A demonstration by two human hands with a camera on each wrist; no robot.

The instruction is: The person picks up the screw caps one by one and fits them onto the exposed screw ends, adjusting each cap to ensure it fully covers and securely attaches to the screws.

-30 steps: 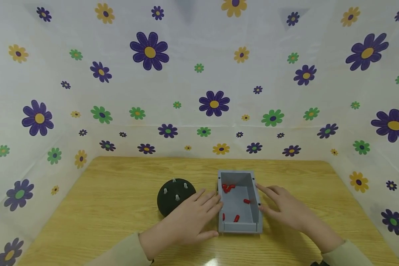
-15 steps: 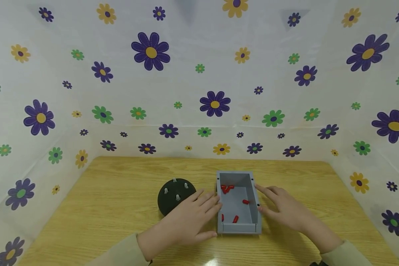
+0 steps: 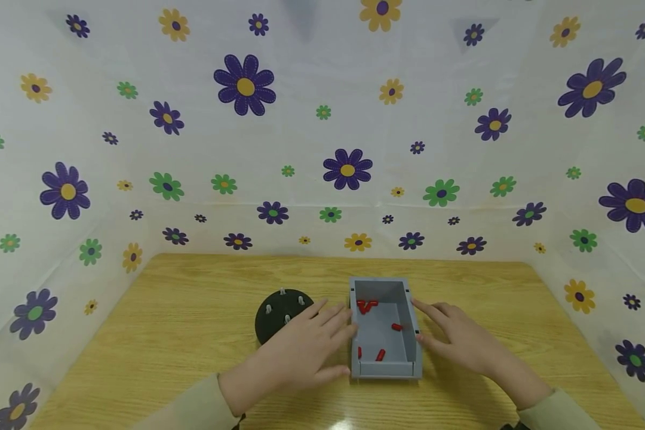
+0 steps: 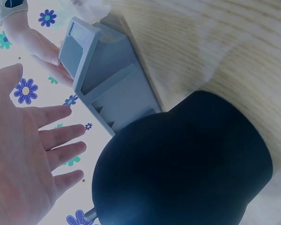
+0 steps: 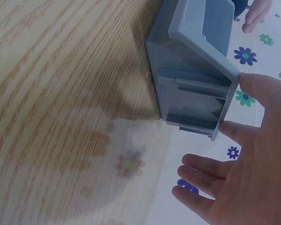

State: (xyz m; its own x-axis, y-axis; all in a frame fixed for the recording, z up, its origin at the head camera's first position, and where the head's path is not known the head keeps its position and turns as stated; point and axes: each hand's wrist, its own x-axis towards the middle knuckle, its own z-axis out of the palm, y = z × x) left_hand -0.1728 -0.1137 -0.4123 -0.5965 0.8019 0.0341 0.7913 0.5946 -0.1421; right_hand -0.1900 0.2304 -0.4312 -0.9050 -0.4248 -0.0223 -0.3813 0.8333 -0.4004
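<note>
A grey plastic bin (image 3: 389,370) stands on the table, with several small red capsule-shaped pieces (image 3: 380,355) inside. My right hand (image 3: 457,337) touches the bin's right rim with thumb and index fingertips; the right wrist view shows its other fingers stretched out free. On the other side, my left hand (image 3: 301,349) hovers palm down by the bin's left wall, fingers straight and spread. The left wrist view shows a gap between those fingertips and the bin (image 4: 117,70). A black dome (image 3: 273,328) with small clear pegs (image 3: 269,309) on top is partly covered by my left hand.
The wooden table (image 3: 193,298) extends around the bin and dome. A white flower-patterned sheet (image 3: 301,137) rises behind the table and along both sides. In the left wrist view, the dome's dark body (image 4: 187,159) sits close to the bin.
The bin has shifted slightly left, with my right fingertips staying on its rim. My left hand has moved a little left and now covers more of the dome.
</note>
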